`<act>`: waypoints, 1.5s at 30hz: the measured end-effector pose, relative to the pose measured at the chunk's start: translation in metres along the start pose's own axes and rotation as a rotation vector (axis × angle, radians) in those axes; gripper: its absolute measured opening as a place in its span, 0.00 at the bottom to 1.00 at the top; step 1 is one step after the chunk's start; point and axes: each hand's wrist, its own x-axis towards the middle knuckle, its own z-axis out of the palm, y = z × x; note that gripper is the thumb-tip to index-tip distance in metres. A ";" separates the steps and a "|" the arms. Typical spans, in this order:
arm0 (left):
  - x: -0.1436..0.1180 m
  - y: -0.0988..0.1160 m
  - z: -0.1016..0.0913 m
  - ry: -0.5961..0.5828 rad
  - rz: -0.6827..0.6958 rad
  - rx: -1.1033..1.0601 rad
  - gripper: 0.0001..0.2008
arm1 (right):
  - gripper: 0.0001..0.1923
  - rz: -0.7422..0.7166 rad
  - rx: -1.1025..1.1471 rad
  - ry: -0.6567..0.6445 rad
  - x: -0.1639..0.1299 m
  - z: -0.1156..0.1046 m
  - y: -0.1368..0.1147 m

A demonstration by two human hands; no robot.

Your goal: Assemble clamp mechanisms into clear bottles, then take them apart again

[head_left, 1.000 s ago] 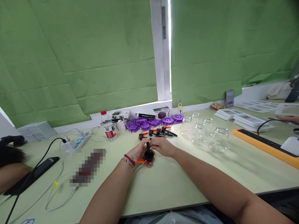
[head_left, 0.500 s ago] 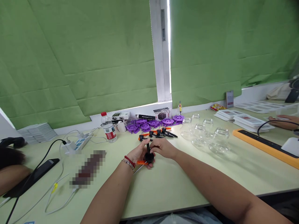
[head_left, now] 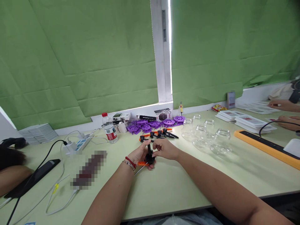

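Seeing a co-worker's hand newly out over flat white sheets, unlike half a second ago. Gripping black plastic part with round base, upright stem in left hand, over pale green table. Curling right hand against base; can't tell if pinching. Showing similar black-and-orange parts just beyond.

Apparently a shared workroom, long pale table, green sheets over a window, orange power strip, glass jars, batches of purple parts, black-and-orange parts, another person's hands farther along.
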 end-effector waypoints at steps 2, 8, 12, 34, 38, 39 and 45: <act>0.000 0.000 0.000 0.005 -0.004 -0.001 0.38 | 0.12 -0.002 0.031 -0.020 0.000 0.000 0.000; 0.000 0.000 0.000 0.016 0.004 -0.001 0.38 | 0.10 -0.015 0.057 -0.027 -0.001 0.002 0.001; -0.001 0.000 0.002 0.006 0.008 -0.010 0.39 | 0.08 -0.001 0.060 0.008 -0.002 0.004 0.003; -0.001 0.000 0.001 0.015 -0.007 -0.021 0.39 | 0.03 0.022 0.099 -0.015 -0.003 0.008 0.002; -0.001 -0.001 0.000 0.003 0.009 -0.030 0.38 | 0.03 0.023 0.063 -0.038 -0.003 0.009 0.002; -0.001 -0.002 0.000 -0.002 0.013 -0.031 0.38 | 0.03 0.035 0.069 -0.042 -0.003 0.009 0.003; -0.006 0.000 0.003 0.026 0.068 -0.026 0.36 | 0.05 0.124 0.235 0.005 -0.003 0.014 0.000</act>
